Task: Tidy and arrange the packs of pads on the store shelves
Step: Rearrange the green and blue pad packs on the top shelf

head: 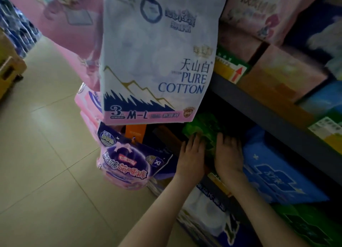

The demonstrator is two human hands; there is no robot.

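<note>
Green pack [202,125] sits under the straight fingertips of the left hand [192,155] and right hand [229,155], both laid flat on it. Uneven pushing could skew it against the blue pack [273,171] just right of the right fingers.

The fingers [196,141] of the left hand [192,159] and of the right hand [229,158] lie side by side on the middle pack [203,124]. Right of the fingers, perhaps touching the right hand, lies a wide pack [273,169]. Left of them hangs a smaller pack [127,161]. Above them runs the shelf board [262,108] with boxes [281,74] on it; a large bag [157,52] hangs above and left
</note>
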